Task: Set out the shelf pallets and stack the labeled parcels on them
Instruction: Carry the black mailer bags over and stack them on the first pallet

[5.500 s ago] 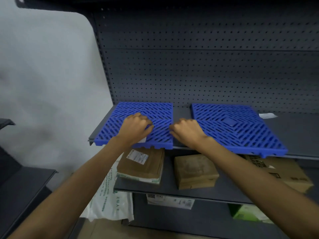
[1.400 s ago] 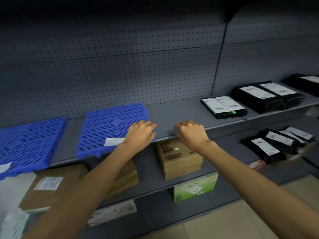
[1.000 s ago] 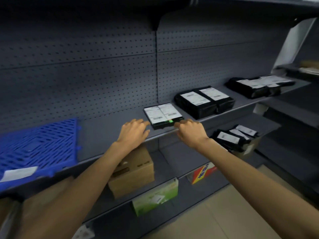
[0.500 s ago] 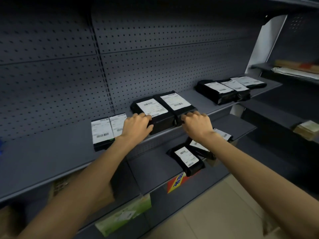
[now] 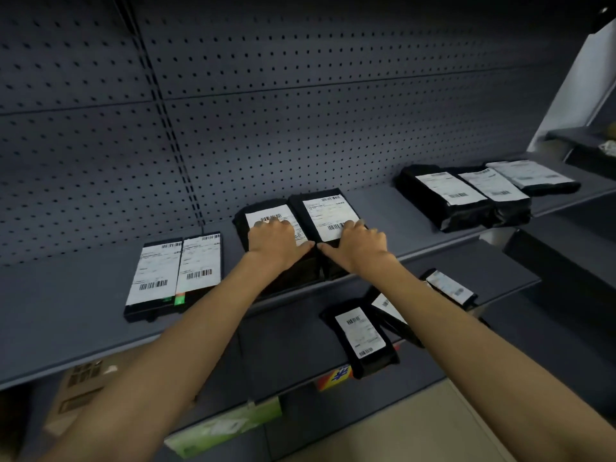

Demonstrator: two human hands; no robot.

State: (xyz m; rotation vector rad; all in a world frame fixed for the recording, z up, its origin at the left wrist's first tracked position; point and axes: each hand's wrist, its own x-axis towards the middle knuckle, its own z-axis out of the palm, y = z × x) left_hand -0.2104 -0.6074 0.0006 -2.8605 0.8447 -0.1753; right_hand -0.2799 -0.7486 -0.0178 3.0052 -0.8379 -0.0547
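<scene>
Two black parcels with white labels stand side by side at the middle of the grey shelf point(image 5: 66, 315). My left hand point(image 5: 273, 241) rests on top of the left parcel point(image 5: 266, 215). On the right parcel point(image 5: 328, 211) lies my right hand point(image 5: 358, 245). Fingers of both hands lie over the labels, and the thumbs point at each other along the front top edges. A flat pair of labeled parcels point(image 5: 173, 271) lies to the left. Three more labeled parcels point(image 5: 466, 195) sit at the right. No blue pallet is in view.
Several labeled black parcels point(image 5: 361, 335) lie on the lower shelf under my right arm. A cardboard box point(image 5: 80, 388) and a green box point(image 5: 226, 425) sit lower left. A perforated back panel point(image 5: 300, 111) closes the shelf behind. Another shelf unit point(image 5: 586, 141) stands at far right.
The view has swung right along the shelf, away from the blue pallets. Both hands have moved forward from the parcels' front edge onto their tops.
</scene>
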